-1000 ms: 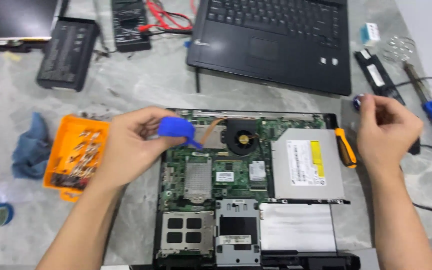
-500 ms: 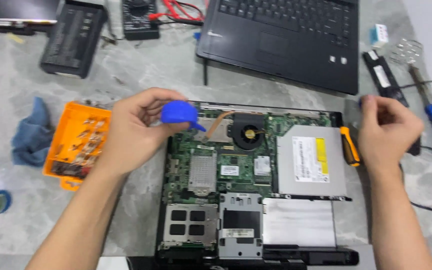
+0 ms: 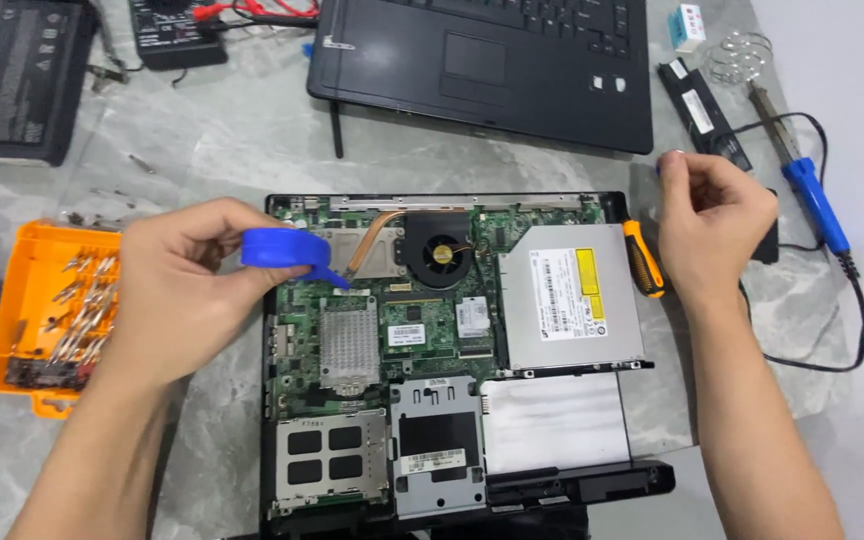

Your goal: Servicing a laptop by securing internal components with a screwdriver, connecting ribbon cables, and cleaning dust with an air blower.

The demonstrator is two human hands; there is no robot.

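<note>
I see bright, even overhead light, soft shadows beside the opened laptop on the tabletop, slight blur, mild edge distortion.

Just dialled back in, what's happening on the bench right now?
A person is working over an opened laptop base with its circuit board, fan and optical drive exposed. The left hand holds a blue plastic pry tool over the board's upper left corner. The right hand is closed, pinching something too small to identify, beside an orange-handled screwdriver. An orange screw tray sits to the left.
</note>
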